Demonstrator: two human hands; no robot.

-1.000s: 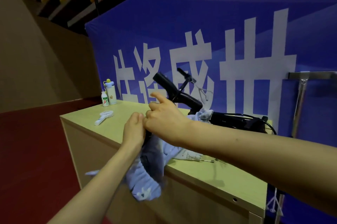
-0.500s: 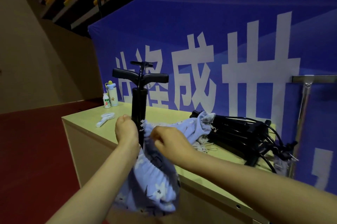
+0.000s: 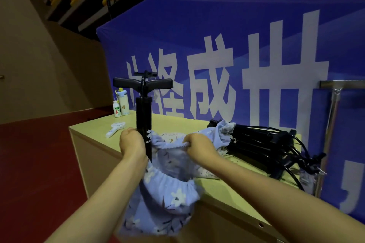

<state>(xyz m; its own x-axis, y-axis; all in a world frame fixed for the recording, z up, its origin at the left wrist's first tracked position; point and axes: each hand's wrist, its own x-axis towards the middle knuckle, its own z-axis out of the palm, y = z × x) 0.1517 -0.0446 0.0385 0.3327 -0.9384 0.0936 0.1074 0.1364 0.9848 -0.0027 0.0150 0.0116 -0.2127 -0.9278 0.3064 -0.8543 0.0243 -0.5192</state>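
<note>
As hands (image 3: 132,142) (image 3: 199,146) grip the bag (image 3: 169,189), pump (image 3: 143,112) stands between them

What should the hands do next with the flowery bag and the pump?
Probably slide the floral drawstring bag higher up the hand pump. The pump stands upright with only its lower end inside the bag, while its barrel and handle are bare. The left hand and right hand each grip the bag's gathered rim, ready to pull.

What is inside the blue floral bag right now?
The black pump stands upright in the bag, handle and upper barrel above its mouth. Fabric hides the pump's foot and anything else inside.
</note>
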